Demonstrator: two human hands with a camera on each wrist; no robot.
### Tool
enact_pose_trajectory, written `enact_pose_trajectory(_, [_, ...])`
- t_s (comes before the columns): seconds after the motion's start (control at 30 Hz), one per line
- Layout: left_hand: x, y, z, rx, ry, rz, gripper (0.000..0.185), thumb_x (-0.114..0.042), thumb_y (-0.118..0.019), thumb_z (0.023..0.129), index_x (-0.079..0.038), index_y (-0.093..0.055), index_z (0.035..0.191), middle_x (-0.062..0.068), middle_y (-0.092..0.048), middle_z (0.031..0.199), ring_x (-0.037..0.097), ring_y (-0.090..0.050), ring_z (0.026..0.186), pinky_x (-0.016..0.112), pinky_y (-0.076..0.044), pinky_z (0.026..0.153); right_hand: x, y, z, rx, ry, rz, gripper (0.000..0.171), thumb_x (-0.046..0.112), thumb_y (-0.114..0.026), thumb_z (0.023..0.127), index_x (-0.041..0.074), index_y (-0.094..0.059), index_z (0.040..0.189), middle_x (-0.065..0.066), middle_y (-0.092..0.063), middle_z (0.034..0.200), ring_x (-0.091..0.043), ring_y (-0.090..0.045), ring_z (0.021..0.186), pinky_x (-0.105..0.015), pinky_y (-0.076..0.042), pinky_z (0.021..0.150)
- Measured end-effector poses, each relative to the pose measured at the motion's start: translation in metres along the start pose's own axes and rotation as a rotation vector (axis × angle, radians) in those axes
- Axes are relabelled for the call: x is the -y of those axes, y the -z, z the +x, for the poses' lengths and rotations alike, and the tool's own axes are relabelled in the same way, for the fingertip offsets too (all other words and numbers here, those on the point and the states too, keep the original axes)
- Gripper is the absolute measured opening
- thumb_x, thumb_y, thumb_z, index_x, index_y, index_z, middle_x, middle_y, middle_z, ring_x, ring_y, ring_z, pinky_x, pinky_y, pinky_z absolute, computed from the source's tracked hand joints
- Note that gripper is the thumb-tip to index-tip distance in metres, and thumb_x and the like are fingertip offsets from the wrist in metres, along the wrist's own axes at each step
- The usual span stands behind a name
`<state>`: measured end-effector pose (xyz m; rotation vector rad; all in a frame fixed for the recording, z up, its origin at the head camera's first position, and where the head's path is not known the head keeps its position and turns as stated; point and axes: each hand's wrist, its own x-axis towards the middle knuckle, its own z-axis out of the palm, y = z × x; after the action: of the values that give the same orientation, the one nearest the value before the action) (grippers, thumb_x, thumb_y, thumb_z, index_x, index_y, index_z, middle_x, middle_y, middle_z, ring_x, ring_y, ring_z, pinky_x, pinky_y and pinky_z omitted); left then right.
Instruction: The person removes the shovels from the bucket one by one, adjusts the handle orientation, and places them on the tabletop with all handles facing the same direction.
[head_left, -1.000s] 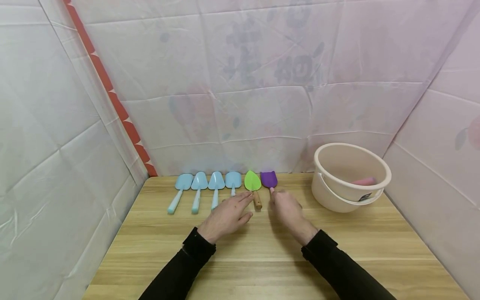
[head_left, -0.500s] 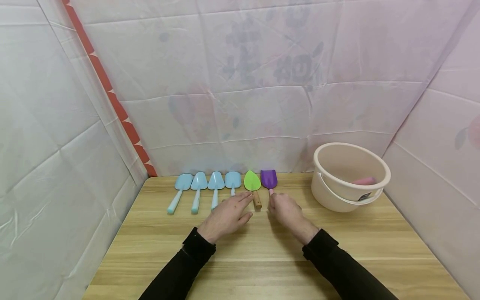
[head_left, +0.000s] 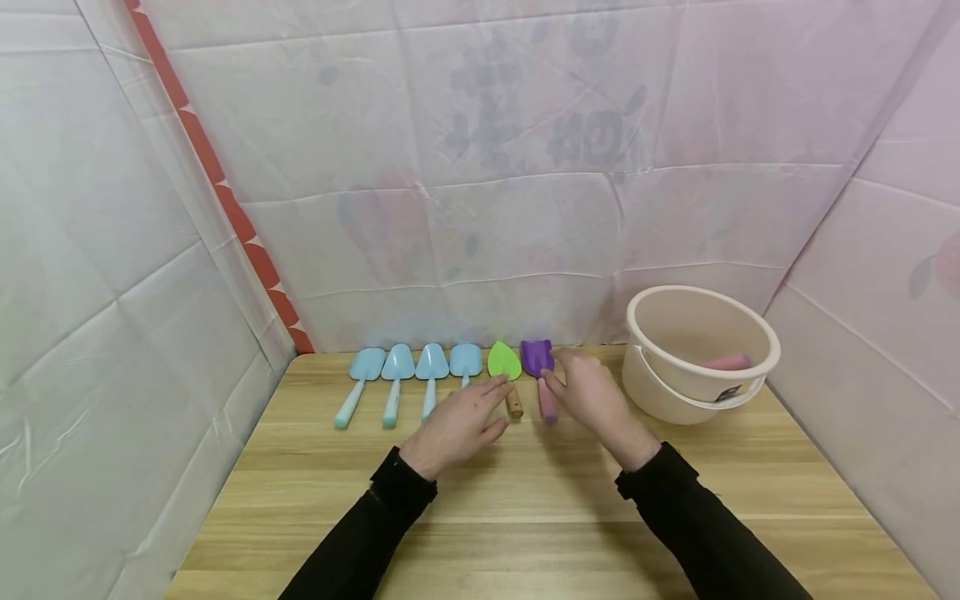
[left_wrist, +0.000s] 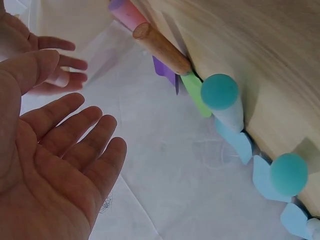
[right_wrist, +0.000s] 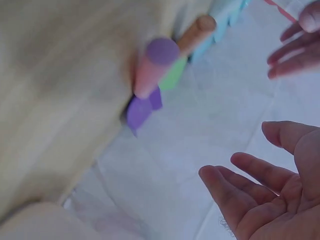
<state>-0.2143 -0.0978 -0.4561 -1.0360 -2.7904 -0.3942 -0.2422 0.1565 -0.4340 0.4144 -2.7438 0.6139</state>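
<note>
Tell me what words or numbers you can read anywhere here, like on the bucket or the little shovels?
None can be read.
The bucket has a small dark label on its front: too small and blurred to read.
The cloth wall shows faint shapes that may be large characters or a flower print: too washed out to read.
The shovels, such as the purple shovel and green shovel, show no writing.

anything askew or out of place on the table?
Nothing is spilled or damaged. Mildly odd: in the row of shovels, the purple shovel has a pink handle, and the green shovel has a wooden one, unlike the four blue shovels. A pink item lies alone in the basin. Both hands hold nothing.
</note>
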Motion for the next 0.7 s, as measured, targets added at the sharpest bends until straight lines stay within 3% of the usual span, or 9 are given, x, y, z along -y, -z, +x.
enact_pose_trajectory(0.17, [-0.002,0.003,0.003,-0.002,0.001,-0.001,0.058,-0.029,-0.070,0.120,-0.004,-0.058,0.171,0.017,-0.056,0.181,0.033,-0.060,0.166,0.047,-0.053,0.138,-0.004,0.021,0.005,-0.037,0.011,-0.011,0.043,0.016,-0.075,0.111,-0.011,-0.074,0.144,-0.037,-0.075,0.147,-0.059,-0.077,0.132,-0.069,-0.067,0.111])
enact_pose_trajectory(0.3, [-0.003,0.006,0.006,-0.006,0.002,-0.001,0.059,-0.031,-0.070,0.120,-0.005,-0.058,0.171,0.017,-0.055,0.182,0.033,-0.060,0.166,0.047,-0.054,0.137,-0.016,0.029,0.012,-0.091,0.035,-0.027,0.049,0.023,-0.074,0.111,-0.009,-0.072,0.149,-0.039,-0.067,0.159,-0.063,-0.071,0.141,-0.074,-0.061,0.118])
enact_pose_trajectory(0.5, [-0.006,0.010,0.010,-0.013,0.004,0.019,0.059,-0.038,-0.066,0.122,-0.006,-0.059,0.171,0.014,-0.056,0.182,0.030,-0.061,0.166,0.044,-0.055,0.136,-0.014,0.054,0.016,-0.060,0.007,-0.013,0.053,0.023,-0.075,0.114,-0.010,-0.068,0.155,-0.040,-0.057,0.170,-0.061,-0.059,0.157,-0.072,-0.050,0.133])
enact_pose_trajectory(0.7, [-0.014,0.017,0.015,-0.016,-0.018,0.040,0.059,-0.037,-0.068,0.122,-0.006,-0.059,0.171,0.016,-0.056,0.181,0.031,-0.061,0.165,0.043,-0.056,0.135,-0.020,0.072,0.016,-0.063,-0.009,-0.007,0.053,0.023,-0.073,0.116,-0.010,-0.066,0.157,-0.040,-0.055,0.172,-0.061,-0.056,0.159,-0.072,-0.047,0.136])
